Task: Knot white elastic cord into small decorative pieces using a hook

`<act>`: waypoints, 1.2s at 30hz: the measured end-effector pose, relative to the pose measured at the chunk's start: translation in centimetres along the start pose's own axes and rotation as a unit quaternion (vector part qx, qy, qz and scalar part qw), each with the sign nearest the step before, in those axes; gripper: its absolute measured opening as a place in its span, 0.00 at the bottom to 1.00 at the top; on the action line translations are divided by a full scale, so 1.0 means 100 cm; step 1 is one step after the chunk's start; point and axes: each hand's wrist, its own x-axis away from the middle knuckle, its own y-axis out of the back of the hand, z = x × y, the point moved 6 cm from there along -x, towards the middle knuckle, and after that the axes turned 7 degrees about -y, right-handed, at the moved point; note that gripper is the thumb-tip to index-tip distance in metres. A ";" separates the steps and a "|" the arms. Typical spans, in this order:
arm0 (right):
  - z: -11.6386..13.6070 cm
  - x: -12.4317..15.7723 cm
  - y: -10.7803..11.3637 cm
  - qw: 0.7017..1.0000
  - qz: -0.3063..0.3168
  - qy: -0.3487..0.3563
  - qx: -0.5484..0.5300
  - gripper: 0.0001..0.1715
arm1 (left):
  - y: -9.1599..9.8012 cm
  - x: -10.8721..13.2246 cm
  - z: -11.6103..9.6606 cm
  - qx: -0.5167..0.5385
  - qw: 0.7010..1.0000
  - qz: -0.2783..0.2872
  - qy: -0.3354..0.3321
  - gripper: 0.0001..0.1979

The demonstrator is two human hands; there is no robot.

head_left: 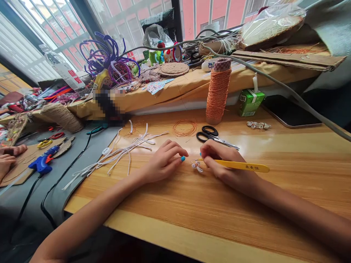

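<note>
My right hand [227, 160] is closed round a pair of yellow tweezers [244, 165], held like a pen with the tips pointing left. Just by those tips lies a small knotted white cord piece [196, 166] with orange thread in it; whether the tips touch it I cannot tell. Left of this piece, my left hand [167, 160] rests on the table, fingers loosely bent and apart, holding nothing. Black-handled scissors [216, 137] lie behind my right hand. A coil of orange thread [184, 128] is on the wood beyond my left hand.
Cut white cords [120, 155] spread left of my left hand. An orange thread spool [218, 91] stands behind the scissors, near a green carton [251, 102], small white knotted pieces [258, 125] and a phone [292, 111]. Another person's hands [9, 157] are by a blue glue gun [45, 160].
</note>
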 end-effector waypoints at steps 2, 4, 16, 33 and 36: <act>0.002 0.001 0.003 1.000 -0.020 0.015 -0.005 0.07 | -0.001 0.000 0.001 0.009 1.000 -0.007 0.029 0.09; 0.008 0.004 0.004 0.997 -0.038 0.061 -0.007 0.07 | -0.006 0.000 0.000 0.054 0.996 -0.002 0.075 0.10; 0.006 0.011 0.005 0.992 -0.079 0.026 -0.098 0.09 | -0.029 0.003 -0.002 0.363 0.903 -0.053 0.226 0.09; 0.013 0.008 0.002 0.994 -0.021 0.090 -0.061 0.06 | -0.029 0.003 -0.001 0.329 0.923 -0.013 0.200 0.11; 0.013 0.008 0.001 0.993 -0.015 0.101 -0.057 0.07 | -0.030 0.004 0.000 0.323 0.928 -0.010 0.187 0.11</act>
